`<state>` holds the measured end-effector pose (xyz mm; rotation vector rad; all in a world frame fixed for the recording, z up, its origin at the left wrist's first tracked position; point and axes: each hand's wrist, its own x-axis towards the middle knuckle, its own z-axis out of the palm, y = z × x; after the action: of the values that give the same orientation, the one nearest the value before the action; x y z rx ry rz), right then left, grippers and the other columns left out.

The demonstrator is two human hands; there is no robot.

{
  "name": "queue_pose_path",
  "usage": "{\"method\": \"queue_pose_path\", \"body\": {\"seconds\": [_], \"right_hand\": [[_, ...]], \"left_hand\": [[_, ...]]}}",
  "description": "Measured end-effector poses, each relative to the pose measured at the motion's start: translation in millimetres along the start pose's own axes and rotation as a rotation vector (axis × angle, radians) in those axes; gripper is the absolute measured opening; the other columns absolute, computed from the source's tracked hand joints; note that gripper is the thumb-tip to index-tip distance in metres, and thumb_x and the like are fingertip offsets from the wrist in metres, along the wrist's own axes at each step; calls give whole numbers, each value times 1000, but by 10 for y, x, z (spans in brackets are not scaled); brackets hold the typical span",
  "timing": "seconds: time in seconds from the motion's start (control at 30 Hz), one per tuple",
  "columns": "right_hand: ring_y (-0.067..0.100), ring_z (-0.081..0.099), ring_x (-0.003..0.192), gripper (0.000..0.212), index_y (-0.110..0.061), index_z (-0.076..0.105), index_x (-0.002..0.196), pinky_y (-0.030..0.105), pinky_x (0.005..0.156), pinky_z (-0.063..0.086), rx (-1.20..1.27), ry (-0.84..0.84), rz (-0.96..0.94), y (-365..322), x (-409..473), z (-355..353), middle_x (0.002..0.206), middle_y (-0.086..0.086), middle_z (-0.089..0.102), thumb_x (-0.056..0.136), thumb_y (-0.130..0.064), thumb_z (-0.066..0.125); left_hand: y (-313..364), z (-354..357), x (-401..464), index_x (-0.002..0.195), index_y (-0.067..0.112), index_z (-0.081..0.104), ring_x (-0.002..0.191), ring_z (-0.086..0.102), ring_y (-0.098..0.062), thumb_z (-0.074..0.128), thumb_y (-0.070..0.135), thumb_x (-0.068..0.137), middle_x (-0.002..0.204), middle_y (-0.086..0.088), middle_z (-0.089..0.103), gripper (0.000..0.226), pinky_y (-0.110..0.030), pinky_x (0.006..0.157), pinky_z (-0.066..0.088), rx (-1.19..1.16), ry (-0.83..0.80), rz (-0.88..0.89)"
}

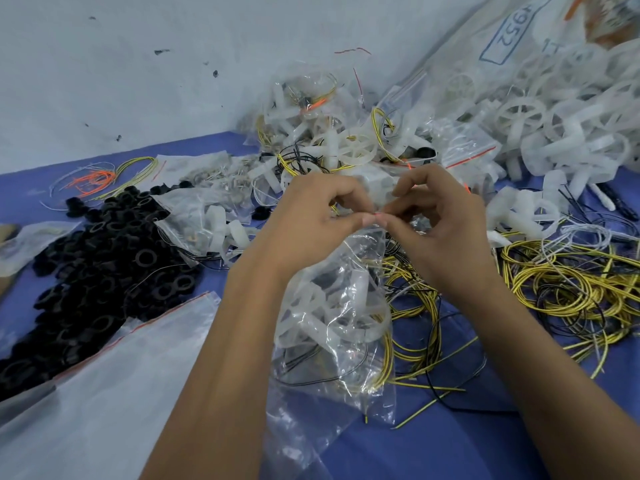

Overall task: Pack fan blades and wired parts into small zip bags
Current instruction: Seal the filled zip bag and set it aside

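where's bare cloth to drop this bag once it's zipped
Bare blue cloth shows at the near edge, between the held zip bag and the right forearm. A smaller strip lies at far left, between the wall and the black rings. Crowded elsewhere: yellow wires on the right, white fan blades behind.

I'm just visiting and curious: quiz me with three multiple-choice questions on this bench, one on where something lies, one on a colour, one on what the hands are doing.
1. Where is the pile of black rings?
A. far right
B. left of the hands
C. inside the held bag

2. What colour is the table cover?
A. green
B. red
C. blue

3. What are the left hand and right hand doing?
A. pinching the top of the zip bag
B. lying flat
C. holding scissors

Answers: B, rings heap lies leftward; C, cloth shows blue; A, fingertips meet at its top edge.
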<state>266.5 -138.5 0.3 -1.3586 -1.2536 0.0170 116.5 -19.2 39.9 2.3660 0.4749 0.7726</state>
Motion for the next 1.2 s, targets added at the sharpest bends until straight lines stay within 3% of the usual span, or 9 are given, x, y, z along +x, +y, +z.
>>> {"method": "queue_pose_path", "body": {"seconds": [0.07,0.23,0.43,0.63,0.8,0.93,1.1,1.2], "right_hand": [[14,72,77,32,-10,55,99,22,72,54,36,-18,6,-2,0,4,78,-4,75,82,-4,81],[11,73,80,32,-8,56,97,24,74,56,2,-36,-3,-2,-3,10,79,-4,74,81,-3,83],[10,73,79,29,-8,59,97,23,73,56,-29,-32,6,10,-1,15,79,-1,74,81,-3,83],[12,67,74,7,-9,78,95,33,71,55,-90,-89,48,55,14,29,81,-1,74,90,-13,77],[5,60,68,6,-16,75,87,16,65,46,-90,-61,40,60,20,18,74,-7,69,91,-12,75],[2,56,65,10,-17,72,85,17,63,43,-113,-53,27,70,1,63,71,-12,64,92,-10,74],[2,59,68,5,-11,75,88,14,66,43,-94,-14,64,103,-8,71,74,-12,67,92,-11,74],[3,58,67,5,-9,75,88,16,65,44,-91,1,81,124,-5,74,73,-9,66,92,-11,73]], "left_hand": [[-8,-2,-9,85,30,77,90,69,-3,86,26,81,86,13,75,11,-41,91,55,12,-17,-22],[-63,16,1,82,21,77,82,68,-7,83,17,84,80,9,72,7,-41,83,57,32,1,-27],[-91,56,7,82,20,74,83,67,-9,81,15,85,82,8,71,8,-42,84,56,50,-13,-20],[-57,93,13,86,11,71,84,65,-16,77,14,89,84,2,69,7,-43,83,54,49,-7,11],[-119,61,-9,87,17,74,82,66,-9,78,18,90,82,7,71,5,-31,81,53,44,18,-31],[-128,84,-19,84,16,72,78,62,-8,78,16,89,80,8,67,8,-22,74,49,93,28,-14],[-157,59,-29,81,23,72,78,64,-4,80,18,87,79,12,69,11,-20,76,51,48,39,-90],[-200,28,-37,86,19,74,81,64,-10,79,19,89,82,8,70,6,-28,79,52,86,38,-112]]}}
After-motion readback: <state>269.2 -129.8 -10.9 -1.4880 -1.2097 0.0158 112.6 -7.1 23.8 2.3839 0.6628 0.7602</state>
